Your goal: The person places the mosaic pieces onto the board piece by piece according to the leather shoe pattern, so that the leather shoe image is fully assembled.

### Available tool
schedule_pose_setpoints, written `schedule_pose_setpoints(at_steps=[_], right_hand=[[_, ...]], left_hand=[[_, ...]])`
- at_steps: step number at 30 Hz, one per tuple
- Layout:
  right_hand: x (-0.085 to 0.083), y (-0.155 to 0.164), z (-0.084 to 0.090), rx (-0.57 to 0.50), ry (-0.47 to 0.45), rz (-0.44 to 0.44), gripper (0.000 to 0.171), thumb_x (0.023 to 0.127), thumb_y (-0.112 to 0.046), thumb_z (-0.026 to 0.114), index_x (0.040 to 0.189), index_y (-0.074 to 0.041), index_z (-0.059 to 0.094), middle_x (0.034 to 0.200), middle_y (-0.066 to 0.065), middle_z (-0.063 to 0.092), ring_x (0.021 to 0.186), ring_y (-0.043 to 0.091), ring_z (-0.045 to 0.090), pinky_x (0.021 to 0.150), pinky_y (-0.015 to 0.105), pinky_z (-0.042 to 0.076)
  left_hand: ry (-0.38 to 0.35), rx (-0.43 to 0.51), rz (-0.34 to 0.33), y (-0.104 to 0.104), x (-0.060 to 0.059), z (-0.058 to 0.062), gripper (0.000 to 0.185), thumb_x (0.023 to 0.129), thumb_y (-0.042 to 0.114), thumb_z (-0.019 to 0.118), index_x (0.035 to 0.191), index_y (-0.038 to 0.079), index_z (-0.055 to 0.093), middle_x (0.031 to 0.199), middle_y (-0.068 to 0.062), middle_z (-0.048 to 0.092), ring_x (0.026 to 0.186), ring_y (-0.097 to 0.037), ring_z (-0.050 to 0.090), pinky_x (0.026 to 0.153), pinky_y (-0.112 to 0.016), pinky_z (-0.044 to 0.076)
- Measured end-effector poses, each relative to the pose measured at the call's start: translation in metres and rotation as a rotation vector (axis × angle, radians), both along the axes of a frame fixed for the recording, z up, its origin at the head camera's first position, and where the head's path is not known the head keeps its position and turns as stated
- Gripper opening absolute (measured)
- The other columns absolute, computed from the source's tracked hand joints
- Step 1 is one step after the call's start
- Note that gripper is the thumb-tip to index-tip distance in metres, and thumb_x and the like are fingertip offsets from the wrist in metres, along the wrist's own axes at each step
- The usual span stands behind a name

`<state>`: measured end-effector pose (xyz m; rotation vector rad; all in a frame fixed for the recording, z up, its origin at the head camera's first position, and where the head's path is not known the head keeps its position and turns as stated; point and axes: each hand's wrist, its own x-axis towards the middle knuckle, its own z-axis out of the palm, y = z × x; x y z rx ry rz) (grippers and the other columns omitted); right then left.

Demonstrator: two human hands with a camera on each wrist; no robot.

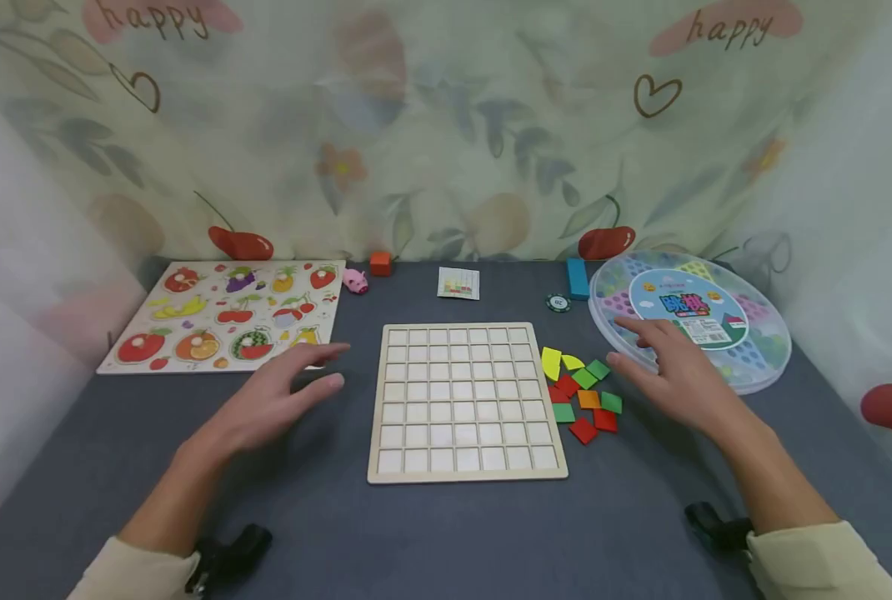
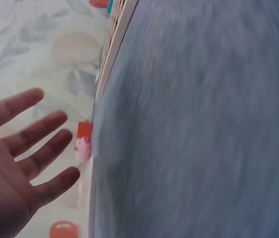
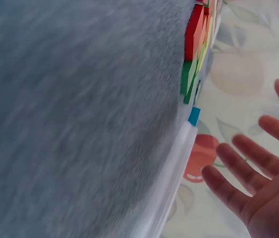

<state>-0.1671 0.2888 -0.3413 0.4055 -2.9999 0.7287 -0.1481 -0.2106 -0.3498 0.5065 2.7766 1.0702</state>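
Both hands hover over the dark grey tabletop with nothing in them. My left hand (image 1: 281, 396), fingers spread and extended, is between the fruit picture board (image 1: 221, 317) and a pale wooden grid board (image 1: 461, 402); its fingertips overlap the fruit board's right corner in the head view. My right hand (image 1: 674, 371) has its fingers extended too, overlapping the near left rim of a round clear plastic box (image 1: 761, 333). Just left of that hand lies a loose group of coloured pieces in red, green, yellow and orange, among them a red piece (image 1: 583, 431) and a green piece (image 1: 612, 402).
Along the back are a pink toy pig (image 1: 355, 281), an orange-red cube (image 1: 380, 264), a small printed card (image 1: 458, 283), a dark round chip (image 1: 558, 302) and a blue block (image 1: 577, 279). A patterned curtain (image 1: 431, 125) hangs behind the table.
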Motion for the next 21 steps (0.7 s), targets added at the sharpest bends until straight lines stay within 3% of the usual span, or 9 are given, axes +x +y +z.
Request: schedule_pose_setpoints(at_steps=[4,10,17,21], right_hand=[[-0.009,-0.009,-0.002,-0.033,-0.023,0.038,0.055,0.105,-0.036,0.060,0.148,-0.003,0.053,0.139,0.023,0.060,0.122,0.042,0.058,0.097,0.062,0.050],[-0.021,-0.026,-0.006,-0.032,-0.106,0.052,0.045,0.102,-0.027,0.065,0.140,-0.003,0.061,0.129,0.019,0.067,0.114,0.035,0.063,0.097,0.055,0.053],[-0.033,-0.048,-0.009,0.021,-0.150,0.104,0.032,0.099,-0.020,0.068,0.128,-0.006,0.072,0.117,0.012,0.073,0.103,0.027,0.064,0.089,0.045,0.054],[-0.040,-0.057,-0.010,0.072,-0.171,0.138,0.029,0.096,-0.016,0.070,0.122,-0.005,0.075,0.107,0.010,0.072,0.093,0.023,0.061,0.082,0.039,0.053]], left_hand=[[-0.035,0.033,-0.021,0.011,-0.004,-0.009,0.054,0.103,0.039,0.062,0.150,0.014,0.053,0.149,-0.011,0.056,0.133,-0.034,0.053,0.112,-0.060,0.038],[-0.040,0.000,-0.056,0.028,-0.012,-0.020,0.054,0.098,0.035,0.069,0.146,0.015,0.058,0.131,-0.007,0.065,0.117,-0.025,0.058,0.103,-0.051,0.045],[0.000,-0.060,-0.079,0.039,-0.016,-0.033,0.049,0.091,0.037,0.075,0.136,0.020,0.068,0.122,-0.007,0.060,0.105,-0.022,0.054,0.087,-0.041,0.043],[-0.014,-0.059,-0.065,0.039,-0.015,-0.036,0.050,0.089,0.035,0.078,0.137,0.022,0.068,0.122,-0.006,0.059,0.105,-0.022,0.053,0.086,-0.040,0.041]])
